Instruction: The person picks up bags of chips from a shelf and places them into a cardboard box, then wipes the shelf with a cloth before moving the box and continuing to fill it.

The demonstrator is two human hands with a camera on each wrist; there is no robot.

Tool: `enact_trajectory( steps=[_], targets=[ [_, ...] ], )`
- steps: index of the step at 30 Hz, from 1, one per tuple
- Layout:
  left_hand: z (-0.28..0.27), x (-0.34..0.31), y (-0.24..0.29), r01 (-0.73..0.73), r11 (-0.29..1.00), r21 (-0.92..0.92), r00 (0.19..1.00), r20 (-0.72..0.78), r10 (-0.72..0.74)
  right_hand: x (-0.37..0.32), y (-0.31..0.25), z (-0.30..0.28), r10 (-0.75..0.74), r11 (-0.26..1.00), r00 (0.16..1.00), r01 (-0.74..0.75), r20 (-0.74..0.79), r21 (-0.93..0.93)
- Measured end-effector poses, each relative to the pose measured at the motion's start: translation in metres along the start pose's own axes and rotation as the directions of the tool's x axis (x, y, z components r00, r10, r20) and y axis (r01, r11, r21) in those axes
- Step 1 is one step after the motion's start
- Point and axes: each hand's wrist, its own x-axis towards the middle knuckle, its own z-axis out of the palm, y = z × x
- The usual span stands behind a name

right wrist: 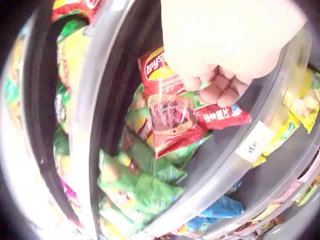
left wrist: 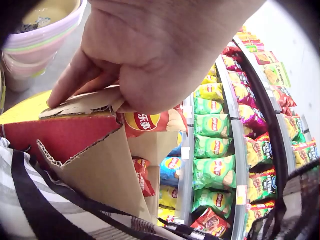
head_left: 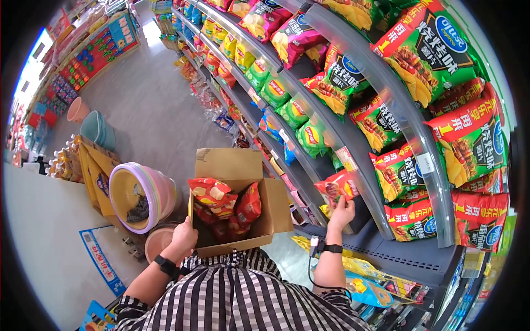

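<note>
My left hand [head_left: 184,238] grips the near left edge of an open cardboard box [head_left: 269,201] in front of my body. In the left wrist view the fingers [left wrist: 70,82] lie over a torn flap. Several red chip bags [head_left: 212,197] fill part of the box. My right hand [head_left: 342,213] holds a red chip bag [right wrist: 172,112] by its end, over a shelf row. The bag's printed front shows in the right wrist view, overlapping green chip bags [right wrist: 140,192] on that same shelf; the curled fingers cover its other end.
Curved shelves with clear front rails [head_left: 386,105] rise on the right, stocked with green, purple and barbecue-style chip bags [head_left: 430,52]. Left of the box stand a stack of plastic tubs [head_left: 168,193] and a white counter [head_left: 44,220]. Grey floor [head_left: 146,94] stretches ahead.
</note>
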Motion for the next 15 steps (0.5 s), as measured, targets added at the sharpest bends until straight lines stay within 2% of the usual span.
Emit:
enact_trajectory(
  steps=[3,6,10,11,12,14,15],
  targets=[
    [0.004,0.003,0.002,-0.011,1.000,0.015,1.000,-0.002,0.011,0.004,0.005,0.025,-0.232,0.963,0.973,0.228,-0.008,-0.143],
    [0.003,-0.001,0.001,-0.004,0.999,0.038,1.000,0.006,0.003,0.011,-0.007,0.048,-0.278,0.936,0.958,0.256,-0.063,-0.240],
    [-0.002,-0.005,0.003,0.005,0.998,0.061,1.000,0.015,-0.006,0.032,0.014,0.078,-0.298,0.945,0.940,0.266,-0.166,-0.190],
    [0.001,-0.005,-0.001,-0.007,0.998,0.066,1.000,-0.001,0.007,0.031,0.020,0.086,-0.275,0.949,0.953,0.248,-0.129,-0.193],
    [0.001,-0.009,-0.002,-0.001,0.998,0.068,1.000,0.008,0.000,0.023,0.008,0.089,-0.176,0.947,0.983,0.158,-0.044,-0.279],
    [-0.003,-0.010,-0.001,0.027,1.000,0.006,1.000,0.009,-0.027,0.014,-0.013,0.096,-0.001,0.906,1.000,0.005,0.010,-0.423],
    [-0.003,-0.010,-0.003,0.029,1.000,0.001,1.000,0.006,-0.029,0.018,-0.010,0.098,-0.005,0.906,1.000,0.011,0.014,-0.422]
  ],
)
